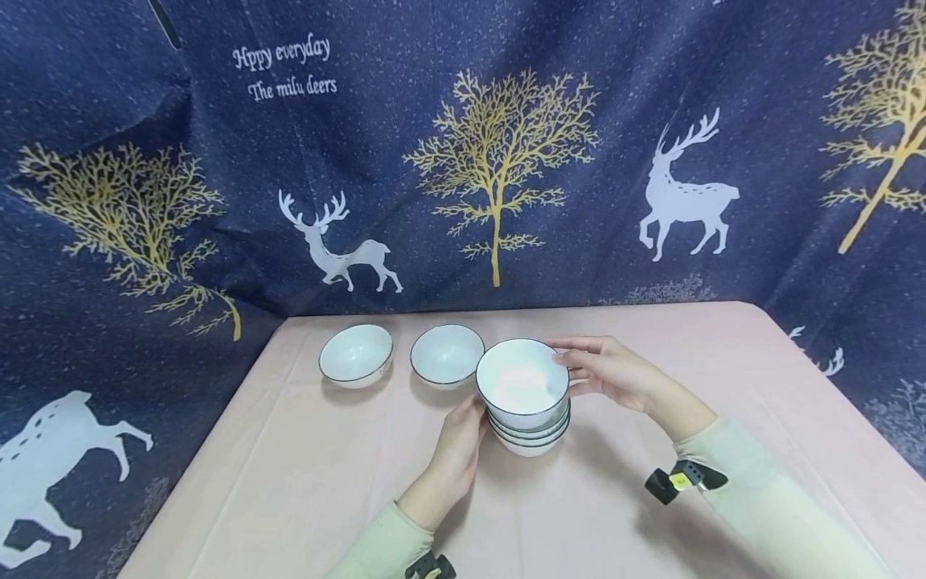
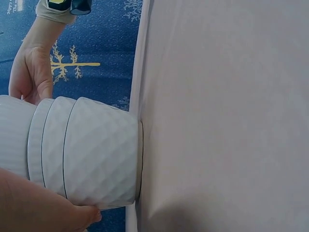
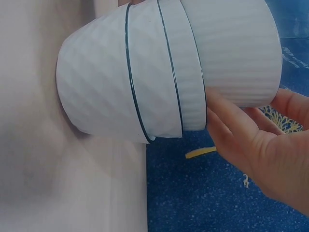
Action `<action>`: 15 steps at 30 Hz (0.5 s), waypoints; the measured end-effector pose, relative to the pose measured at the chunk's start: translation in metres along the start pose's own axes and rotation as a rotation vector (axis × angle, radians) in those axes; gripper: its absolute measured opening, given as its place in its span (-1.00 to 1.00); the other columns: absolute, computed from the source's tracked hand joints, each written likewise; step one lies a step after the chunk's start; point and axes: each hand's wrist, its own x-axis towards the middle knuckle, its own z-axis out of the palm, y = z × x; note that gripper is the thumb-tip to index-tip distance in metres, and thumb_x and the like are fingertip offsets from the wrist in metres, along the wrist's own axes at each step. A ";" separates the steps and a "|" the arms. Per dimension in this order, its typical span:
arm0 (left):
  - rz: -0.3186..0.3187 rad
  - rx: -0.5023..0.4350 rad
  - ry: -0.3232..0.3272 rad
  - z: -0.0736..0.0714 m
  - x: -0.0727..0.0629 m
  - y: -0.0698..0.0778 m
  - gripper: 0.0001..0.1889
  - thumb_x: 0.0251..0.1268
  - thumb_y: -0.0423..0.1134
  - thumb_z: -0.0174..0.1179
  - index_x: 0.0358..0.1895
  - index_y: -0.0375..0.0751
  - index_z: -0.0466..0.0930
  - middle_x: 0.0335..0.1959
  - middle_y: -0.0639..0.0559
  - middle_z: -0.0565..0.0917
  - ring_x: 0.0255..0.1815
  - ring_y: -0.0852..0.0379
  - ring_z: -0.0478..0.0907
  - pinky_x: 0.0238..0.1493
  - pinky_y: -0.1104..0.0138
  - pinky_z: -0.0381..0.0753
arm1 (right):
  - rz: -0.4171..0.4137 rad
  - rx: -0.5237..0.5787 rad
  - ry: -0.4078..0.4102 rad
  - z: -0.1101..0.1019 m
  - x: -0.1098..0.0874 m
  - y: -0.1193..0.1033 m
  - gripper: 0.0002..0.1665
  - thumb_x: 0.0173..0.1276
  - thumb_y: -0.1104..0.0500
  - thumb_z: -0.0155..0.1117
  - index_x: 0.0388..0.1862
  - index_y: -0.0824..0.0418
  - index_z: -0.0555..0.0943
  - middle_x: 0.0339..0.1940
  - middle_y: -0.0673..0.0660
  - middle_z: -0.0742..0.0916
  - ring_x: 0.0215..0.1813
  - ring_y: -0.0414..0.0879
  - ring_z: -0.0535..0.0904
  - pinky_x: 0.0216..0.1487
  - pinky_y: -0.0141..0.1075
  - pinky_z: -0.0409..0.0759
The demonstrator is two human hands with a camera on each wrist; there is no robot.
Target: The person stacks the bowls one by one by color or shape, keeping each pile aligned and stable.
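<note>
Near the middle of the table stands a stack of white bowls (image 1: 531,447) with dark rims; the lower ones have a diamond-textured outside (image 3: 96,77). The top bowl (image 1: 522,382), ribbed outside, sits higher and slightly off line with those below. My right hand (image 1: 611,374) holds this top bowl from the right, thumb at its rim and fingers along its side. On the left, my left hand (image 1: 456,450) grips the stack lower down, its fingers partly hidden behind the bowls. In the left wrist view, the left hand (image 2: 43,205) lies against the stacked bowls (image 2: 101,152).
Two more white bowls stand behind and to the left: one bowl (image 1: 447,355) close to the stack, another bowl (image 1: 356,355) farther left. A pale pink cloth covers the table (image 1: 289,482). A dark blue curtain (image 1: 579,265) with deer and trees hangs behind its back edge.
</note>
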 end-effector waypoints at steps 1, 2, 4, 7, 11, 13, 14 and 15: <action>-0.002 0.005 0.000 0.000 0.000 0.000 -0.48 0.54 -0.20 -0.26 0.48 -0.31 0.08 0.53 -0.17 0.02 0.52 -0.14 -0.03 0.52 0.06 0.00 | 0.001 -0.001 0.000 0.000 0.000 0.000 -0.36 0.44 0.27 0.08 0.41 0.50 0.20 0.05 0.15 0.65 -0.11 -0.06 0.66 0.06 -0.06 0.68; -0.002 0.004 -0.001 0.000 0.000 0.000 -0.48 0.54 -0.21 -0.26 0.48 -0.30 0.08 0.54 -0.16 0.02 0.52 -0.13 -0.03 0.52 0.06 0.00 | 0.000 -0.002 -0.001 0.000 0.000 0.000 -0.36 0.44 0.27 0.08 0.41 0.50 0.20 0.06 0.16 0.64 -0.10 -0.05 0.66 0.06 -0.06 0.67; -0.002 -0.001 -0.003 0.000 0.000 0.000 -0.48 0.55 -0.20 -0.27 0.48 -0.31 0.08 0.54 -0.16 0.02 0.52 -0.13 -0.04 0.53 0.06 -0.01 | -0.003 -0.006 -0.002 -0.001 0.000 0.000 -0.36 0.44 0.26 0.08 0.41 0.50 0.21 0.08 0.18 0.64 -0.10 -0.05 0.67 0.07 -0.05 0.67; 0.000 -0.004 -0.006 0.000 0.000 0.001 -0.49 0.56 -0.19 -0.27 0.47 -0.30 0.08 0.54 -0.15 0.01 0.53 -0.13 -0.04 0.53 0.07 -0.01 | -0.009 -0.012 -0.005 -0.002 0.000 0.001 -0.37 0.44 0.26 0.08 0.40 0.50 0.22 0.09 0.20 0.64 -0.09 -0.04 0.67 0.07 -0.04 0.66; 0.002 -0.004 -0.007 0.000 -0.001 0.001 -0.49 0.57 -0.18 -0.30 0.47 -0.31 0.08 0.54 -0.16 0.00 0.52 -0.14 -0.04 0.53 0.07 -0.01 | -0.013 -0.015 -0.010 -0.003 0.001 0.002 -0.38 0.45 0.25 0.09 0.39 0.50 0.23 0.14 0.24 0.61 -0.06 -0.02 0.67 0.08 -0.02 0.65; 0.001 0.000 -0.009 0.000 -0.001 0.000 -0.49 0.57 -0.19 -0.32 0.48 -0.32 0.06 0.54 -0.17 0.00 0.52 -0.14 -0.04 0.53 0.06 -0.01 | -0.016 -0.014 -0.011 -0.003 0.001 0.003 -0.39 0.45 0.26 0.09 0.39 0.50 0.24 0.18 0.28 0.59 -0.04 -0.01 0.66 0.09 0.00 0.65; 0.000 0.003 -0.011 -0.001 -0.001 0.000 -0.49 0.58 -0.19 -0.33 0.48 -0.32 0.06 0.54 -0.17 0.00 0.52 -0.14 -0.04 0.53 0.06 -0.01 | -0.018 -0.015 -0.010 -0.003 0.001 0.003 -0.39 0.45 0.26 0.09 0.39 0.50 0.24 0.20 0.29 0.57 -0.03 -0.01 0.66 0.09 0.00 0.65; -0.001 0.006 -0.013 -0.001 -0.001 0.000 -0.49 0.58 -0.18 -0.33 0.48 -0.32 0.06 0.54 -0.17 0.00 0.52 -0.13 -0.03 0.53 0.07 -0.01 | -0.019 -0.016 -0.009 -0.003 0.000 0.003 -0.39 0.45 0.26 0.09 0.38 0.50 0.25 0.22 0.30 0.56 -0.03 -0.01 0.66 0.09 0.01 0.64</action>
